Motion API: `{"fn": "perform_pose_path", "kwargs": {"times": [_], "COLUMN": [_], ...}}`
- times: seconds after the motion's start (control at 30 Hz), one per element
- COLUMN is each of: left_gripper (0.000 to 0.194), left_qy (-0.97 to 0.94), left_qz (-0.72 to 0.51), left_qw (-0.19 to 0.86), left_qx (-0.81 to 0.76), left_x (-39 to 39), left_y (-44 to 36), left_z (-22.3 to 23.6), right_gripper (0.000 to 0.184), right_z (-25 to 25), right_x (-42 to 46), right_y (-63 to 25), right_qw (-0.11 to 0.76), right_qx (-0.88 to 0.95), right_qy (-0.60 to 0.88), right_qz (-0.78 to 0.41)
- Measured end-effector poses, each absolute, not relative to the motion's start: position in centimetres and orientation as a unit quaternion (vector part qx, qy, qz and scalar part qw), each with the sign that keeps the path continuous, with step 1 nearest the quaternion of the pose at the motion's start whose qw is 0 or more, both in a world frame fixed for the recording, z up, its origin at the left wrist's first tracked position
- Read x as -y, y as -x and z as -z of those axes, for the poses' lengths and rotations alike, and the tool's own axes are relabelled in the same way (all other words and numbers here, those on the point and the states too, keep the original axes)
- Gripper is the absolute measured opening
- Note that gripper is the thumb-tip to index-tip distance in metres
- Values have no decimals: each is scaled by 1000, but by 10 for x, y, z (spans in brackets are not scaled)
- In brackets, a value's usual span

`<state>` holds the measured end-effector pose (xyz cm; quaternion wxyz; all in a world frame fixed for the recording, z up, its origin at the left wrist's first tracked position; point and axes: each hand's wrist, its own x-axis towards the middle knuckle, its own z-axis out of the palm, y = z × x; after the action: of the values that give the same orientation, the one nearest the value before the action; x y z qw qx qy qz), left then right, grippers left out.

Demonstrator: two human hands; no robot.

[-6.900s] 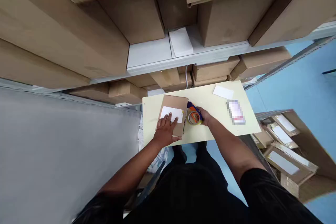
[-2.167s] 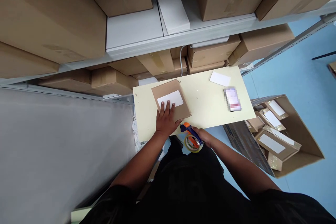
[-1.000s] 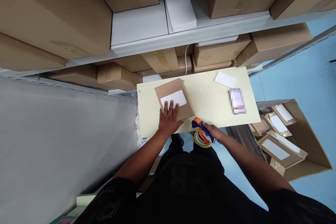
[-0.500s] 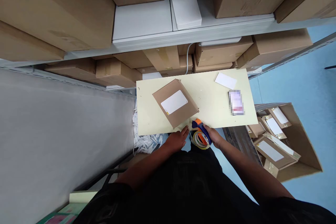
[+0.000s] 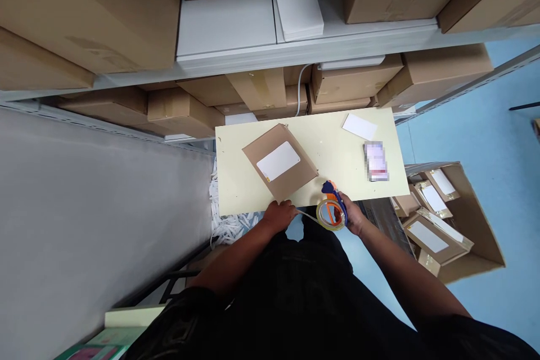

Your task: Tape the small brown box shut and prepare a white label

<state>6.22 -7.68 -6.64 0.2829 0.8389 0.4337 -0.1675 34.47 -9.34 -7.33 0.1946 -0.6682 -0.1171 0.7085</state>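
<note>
A brown cardboard parcel [image 5: 301, 177] with a white label [image 5: 278, 162] lies turned at an angle on the pale table. My left hand [image 5: 280, 216] is closed at the parcel's near corner, pinching the loose end of a strip of tape [image 5: 307, 214]. That strip runs taut to the roll on an orange and blue tape dispenser [image 5: 340, 202]. My right hand [image 5: 352, 215] grips the dispenser by its blue side, just off the table's front edge. Whether the left fingers also touch the parcel I cannot tell.
On the table [image 5: 236, 191] lie a white card stack [image 5: 359, 126] and a blurred-out item [image 5: 376, 161]. Shelves with cartons [image 5: 358, 84] rise behind. At right stands a large open carton [image 5: 485, 225] of labelled parcels. Paper scraps [image 5: 230, 230] lie at the left.
My right hand has moved right with the dispenser, and my left hand slightly left. A strip of tape now stretches between them. The parcel stays in place on the table.
</note>
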Motion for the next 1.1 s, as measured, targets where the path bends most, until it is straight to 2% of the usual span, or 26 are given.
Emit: {"fn": "perform_pose_path", "kwargs": {"times": [0.1,0.23,0.3,0.5,0.7,0.8,0.9,1.1], "left_gripper": [42,41,42,43,35,37,42,32], "left_qy": [-837,-832,-830,-834,-825,-835,-821,-630], "left_qz": [166,167,171,176,158,120,48,-176], "left_qw": [288,282,282,287,275,288,348,533], "left_qx": [-434,-447,-450,-437,-469,-452,-450,-537], "left_x": [76,76,76,80,71,67,69,89], "left_y": [-64,-61,-61,-69,-61,-56,-54,-35], "left_z": [68,66,66,70,68,63,59,42], "right_gripper": [52,51,52,51,46,50,56,60], "right_z": [73,71,70,67,69,68,67,65], "right_x": [96,95,95,97,87,76,61,28], "right_y": [-347,-349,-350,-350,-353,-351,-343,-317], "right_qw": [214,301,301,179,181,137,49,-73], "right_qx": [61,55,50,112,142,171,238,340], "right_qy": [664,653,655,637,626,621,619,616], "right_qz": [-713,-693,-691,-741,-745,-752,-747,-707]}}
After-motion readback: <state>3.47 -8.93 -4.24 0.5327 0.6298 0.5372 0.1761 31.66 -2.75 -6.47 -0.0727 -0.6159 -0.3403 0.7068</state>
